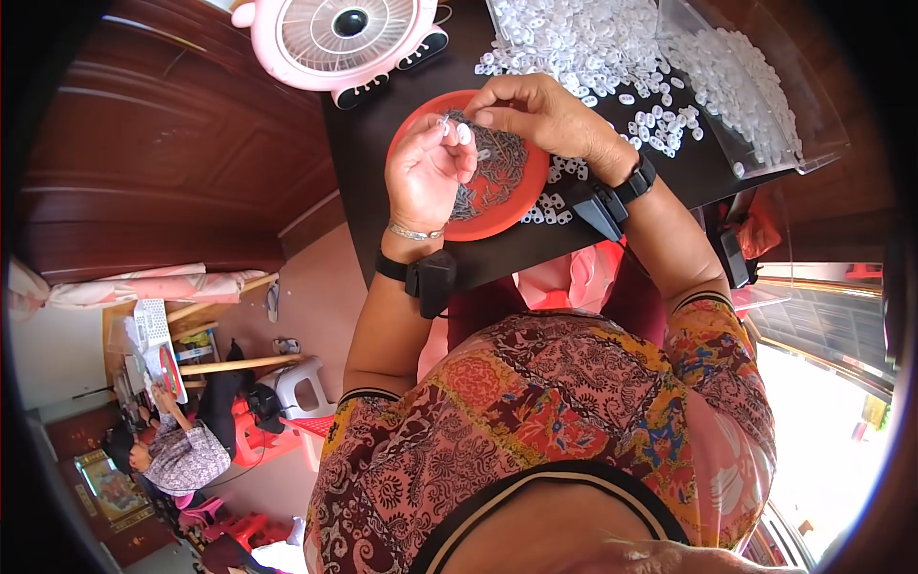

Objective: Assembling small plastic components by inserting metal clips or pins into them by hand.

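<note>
Nearest: patterned blouse [564, 421] in pink, orange and blue, filling the lower frame; both bare forearms rising from it toward the table.

Black wrist device [432, 280] strapped on the left forearm, thin silver bracelet [415, 232] just above it. Matching black wrist device [604, 203] on the right wrist.

Left hand [426, 172]: fingers curled shut, pinching small white plastic pieces [453, 129] at the fingertips, held just over the left part of the red dish.

Right hand [540, 115]: fingers bent down and closed at the tips over the dish, touching the grey heap; what exactly is pinched cannot be told.

Red round dish [507, 215] on the black table [373, 163], directly beneath both hands, holding a heap of small grey metal parts [497, 172].

Loose white plastic pieces [660, 124] scattered on the table right of the dish, a few at its lower rim.

Farther: large pile of white plastic pieces [574, 38] at the table's far edge; clear plastic bag [755, 96] of the same pieces to the right.

Pink desk fan [349, 38] at the far left corner of the table, facing up.

Lower left, well apart: another person [182, 450] seated at a wooden table [220, 325], red plastic stools [258, 435] nearby.
</note>
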Motion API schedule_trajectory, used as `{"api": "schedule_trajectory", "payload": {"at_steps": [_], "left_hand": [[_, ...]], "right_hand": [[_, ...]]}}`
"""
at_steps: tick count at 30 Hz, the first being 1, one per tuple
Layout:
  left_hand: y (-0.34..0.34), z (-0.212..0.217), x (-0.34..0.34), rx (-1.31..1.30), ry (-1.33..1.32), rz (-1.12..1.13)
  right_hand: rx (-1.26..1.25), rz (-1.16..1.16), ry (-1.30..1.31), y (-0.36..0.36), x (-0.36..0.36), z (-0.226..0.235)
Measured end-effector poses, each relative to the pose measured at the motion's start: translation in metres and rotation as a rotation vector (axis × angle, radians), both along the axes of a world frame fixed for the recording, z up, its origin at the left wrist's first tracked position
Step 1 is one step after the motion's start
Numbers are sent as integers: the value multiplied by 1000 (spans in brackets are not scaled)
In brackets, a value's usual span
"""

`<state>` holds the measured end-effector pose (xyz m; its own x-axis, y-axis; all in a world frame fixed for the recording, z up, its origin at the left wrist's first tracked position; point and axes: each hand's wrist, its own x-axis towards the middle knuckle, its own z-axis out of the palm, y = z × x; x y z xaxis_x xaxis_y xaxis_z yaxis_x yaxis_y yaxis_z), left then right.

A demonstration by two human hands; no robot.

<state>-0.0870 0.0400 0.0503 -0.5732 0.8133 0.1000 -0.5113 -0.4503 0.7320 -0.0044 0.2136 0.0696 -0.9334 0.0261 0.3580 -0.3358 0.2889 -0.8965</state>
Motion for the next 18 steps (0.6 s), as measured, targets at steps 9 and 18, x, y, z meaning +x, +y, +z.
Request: {"api": "schedule_trajectory", "payload": {"at_steps": [9,18], "left_hand": [[-1,-1,0,-80,27,3],[0,4,10,-137,203,167]], "right_hand": [[-27,26,-75,-7,2,-1],[-281,-42,-154,-10,-4,-8]]}}
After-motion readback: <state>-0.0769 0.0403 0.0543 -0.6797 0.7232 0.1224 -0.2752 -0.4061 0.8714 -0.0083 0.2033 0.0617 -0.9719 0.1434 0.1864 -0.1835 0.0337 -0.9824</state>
